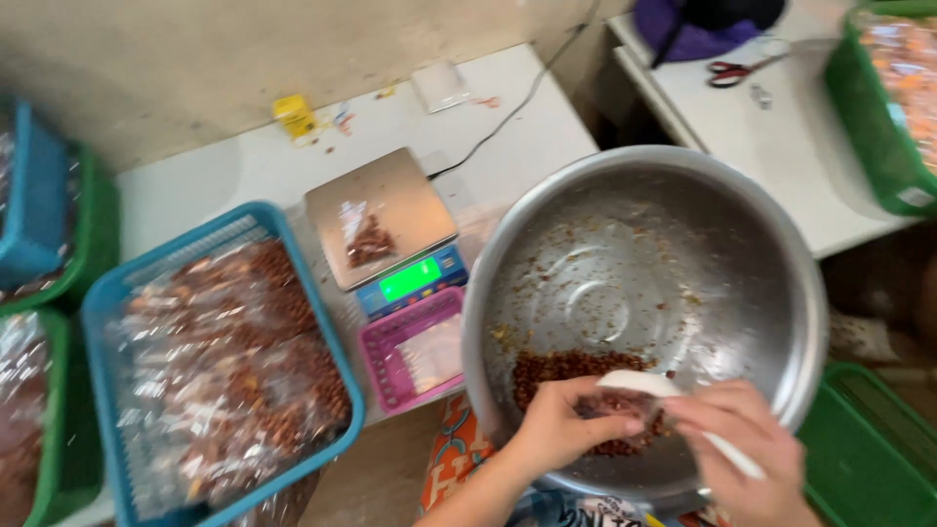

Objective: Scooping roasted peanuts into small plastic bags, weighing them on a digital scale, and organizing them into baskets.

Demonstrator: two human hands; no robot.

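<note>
A large steel bowl (761, 254) holds a small heap of brown nuts (561, 371) at its near side. My left hand (561, 429) grips a small clear plastic bag (617, 404) with nuts in it, held over the heap. My right hand (752, 454) holds a white scoop (639, 383) whose front end is at the bag's mouth. On the table beyond the bowl, a digital scale (386, 229) carries one small filled bag (369, 239).
A blue basket (107, 322) piled with filled nut bags stands at the left. A small pink tray (381, 366) with empty bags sits before the scale. Green crates (869, 459) are at right and left edges. Scissors (737, 70) lie on a second white table.
</note>
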